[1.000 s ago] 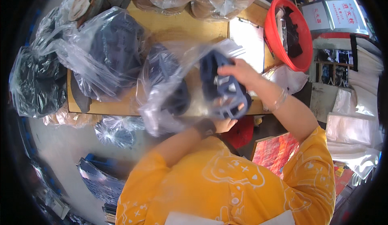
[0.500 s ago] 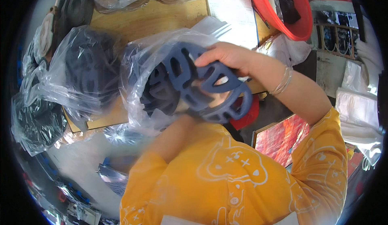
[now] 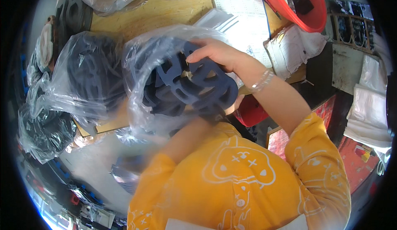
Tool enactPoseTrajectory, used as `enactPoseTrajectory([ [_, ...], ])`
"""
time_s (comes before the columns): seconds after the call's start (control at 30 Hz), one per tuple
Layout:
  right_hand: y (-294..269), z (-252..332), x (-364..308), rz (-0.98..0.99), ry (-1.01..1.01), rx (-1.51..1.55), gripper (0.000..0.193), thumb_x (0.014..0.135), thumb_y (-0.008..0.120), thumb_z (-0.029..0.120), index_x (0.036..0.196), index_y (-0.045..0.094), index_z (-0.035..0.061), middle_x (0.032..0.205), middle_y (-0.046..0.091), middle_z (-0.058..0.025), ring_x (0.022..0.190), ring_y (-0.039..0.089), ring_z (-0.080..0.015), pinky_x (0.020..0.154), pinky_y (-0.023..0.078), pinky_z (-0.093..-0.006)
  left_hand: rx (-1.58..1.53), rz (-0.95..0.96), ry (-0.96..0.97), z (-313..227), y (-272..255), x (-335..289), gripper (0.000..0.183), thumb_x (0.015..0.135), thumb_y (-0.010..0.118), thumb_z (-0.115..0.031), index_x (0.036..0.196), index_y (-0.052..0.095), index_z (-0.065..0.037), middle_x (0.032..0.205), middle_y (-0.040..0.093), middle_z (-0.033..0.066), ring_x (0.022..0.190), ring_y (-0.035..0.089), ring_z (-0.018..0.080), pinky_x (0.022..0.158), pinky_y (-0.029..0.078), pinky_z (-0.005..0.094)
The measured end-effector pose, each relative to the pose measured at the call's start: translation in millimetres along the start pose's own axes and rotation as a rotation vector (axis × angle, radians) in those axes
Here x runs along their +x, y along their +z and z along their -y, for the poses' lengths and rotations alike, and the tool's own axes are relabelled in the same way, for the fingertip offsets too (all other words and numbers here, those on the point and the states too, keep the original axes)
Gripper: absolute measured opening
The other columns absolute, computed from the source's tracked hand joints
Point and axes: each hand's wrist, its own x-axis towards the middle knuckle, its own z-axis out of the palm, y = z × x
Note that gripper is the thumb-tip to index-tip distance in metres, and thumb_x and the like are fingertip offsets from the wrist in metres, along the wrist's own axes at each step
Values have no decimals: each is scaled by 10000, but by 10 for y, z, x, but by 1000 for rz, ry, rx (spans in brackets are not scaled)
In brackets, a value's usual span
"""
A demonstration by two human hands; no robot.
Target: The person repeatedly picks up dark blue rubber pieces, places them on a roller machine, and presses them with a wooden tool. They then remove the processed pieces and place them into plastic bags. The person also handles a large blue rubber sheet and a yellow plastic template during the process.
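Observation:
A stack of dark blue, flat cut-out pieces [image 3: 178,75] with looped openings, foam-like in look, lies partly inside a clear plastic bag [image 3: 134,60]. My right hand [image 3: 215,53] grips the stack's upper right edge, thumb on top and the other fingers behind. My left hand [image 3: 235,105] is under the near right edge of the stack, mostly hidden; only some fingers show past the edge. The left wrist is blurred. The bag's mouth surrounds the left part of the stack, and its right part sticks out.
Another clear bag of dark blue pieces [image 3: 93,70] stands to the left on the wooden table [image 3: 165,10]. Beyond are a clipboard with paper [image 3: 244,10] and a red basin [image 3: 285,6]. A red container [image 3: 250,112] sits below the table edge; white bags [image 3: 368,101] hang at right.
The stack has moved left, deeper into the bag, with my right hand following. My left hand's fingers now show at the stack's near right edge. The whole view has shifted slightly.

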Motion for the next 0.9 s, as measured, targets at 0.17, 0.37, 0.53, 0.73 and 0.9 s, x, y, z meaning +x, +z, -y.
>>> enactPoseTrajectory([
  [0.17, -244, -252, 355, -83, -1, 94, 565, 760, 680, 62, 1292, 507, -15, 1050, 653, -147, 860, 670, -223, 750, 559, -348, 2016, 173, 332, 35, -107, 55, 613, 836, 625, -367, 1301, 472, 3, 1310, 450, 256, 1158, 490, 413, 950, 407, 523],
  [0.37, -305, -505, 500, -34, -57, 128, 677, 770, 680, 96, 1389, 430, -18, 1229, 576, -153, 1101, 566, -237, 922, 471, -347, 1836, 28, 310, -113, 376, -198, 569, 800, 673, -268, 1270, 489, -3, 1263, 475, 248, 1155, 492, 418, 910, 438, 486],
  [0.53, -301, -654, 623, -232, -264, -200, 690, 735, 703, 109, 1371, 463, -14, 1252, 579, -161, 1151, 546, -265, 990, 422, -337, 2218, 422, -60, -1140, 1422, -699, 430, 776, 693, -204, 1172, 586, -78, 1119, 601, 171, 1029, 589, 338, 856, 483, 422],
  [0.73, -308, -785, 840, -292, -468, -454, 607, 745, 720, 170, 1295, 529, -2, 1206, 608, -215, 1148, 566, -320, 987, 434, -375, 2625, 11, 518, -2511, 1300, 455, 605, 809, 667, -322, 1305, 490, -22, 1217, 595, 234, 1141, 548, 405, 983, 420, 458],
  [0.9, -190, -813, 803, -456, -524, -675, 610, 795, 682, 193, 1340, 475, 14, 1251, 583, -193, 1195, 523, -337, 1025, 401, -384, 2517, -75, 339, -2787, 1369, 824, 295, 840, 630, -193, 1073, 671, -17, 1042, 686, 177, 981, 649, 330, 881, 489, 377],
])
